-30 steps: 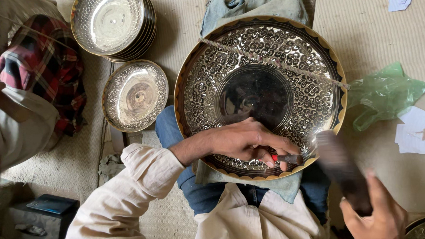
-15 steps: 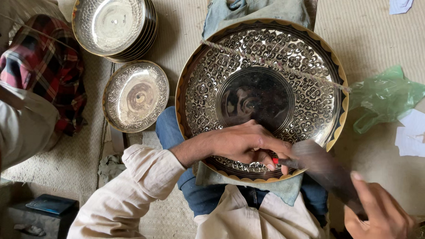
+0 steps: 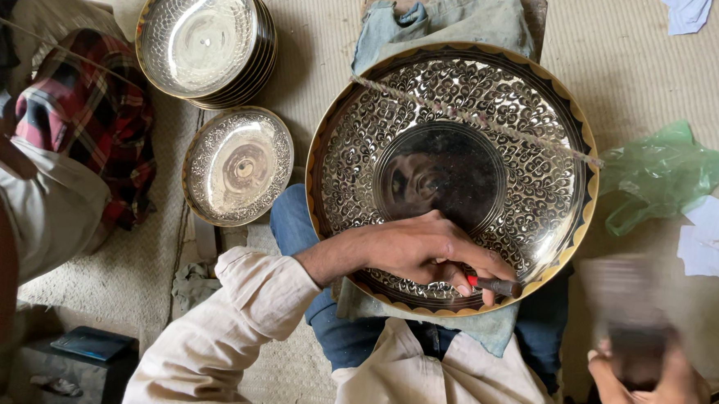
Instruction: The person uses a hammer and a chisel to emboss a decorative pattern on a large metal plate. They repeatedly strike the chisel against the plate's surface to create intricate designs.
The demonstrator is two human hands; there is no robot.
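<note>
1. Woven floor mat (image 3: 327, 36), pale beige, carrying all items listed below.
2. Large engraved brass tray (image 3: 544, 130), round, scrolled silver-toned band around a plain mirror centre, scalloped yellow-and-black rim; propped over the lap on a grey-blue cloth (image 3: 467, 19), near the mat's middle; thin cord (image 3: 479, 118) stretched across its upper half.
3. Red plaid cloth (image 3: 93, 114), at the mat's left edge, beside another person's pale sleeve (image 3: 47, 210).
4. Stack of hammered metal bowls (image 3: 200, 34), upper left corner of the mat.
5. Green plastic bag (image 3: 664, 173), crumpled, just right of the tray, with white paper scraps (image 3: 718, 237) below it.
6. Small engraved dish (image 3: 237, 164), just left of the tray, below the stack.
7. Right hand (image 3: 653, 398), lower right corner, closed around a dark hammer handle; hammer (image 3: 625, 302) blurred, raised apart from the tray.
8. Left hand (image 3: 422, 250), resting on the tray's lower band, fingers curled tight around a chisel.
9. Chisel (image 3: 496, 285), dark with red collar, pinched at the tray's lower right band, tip touching the metal.
</note>
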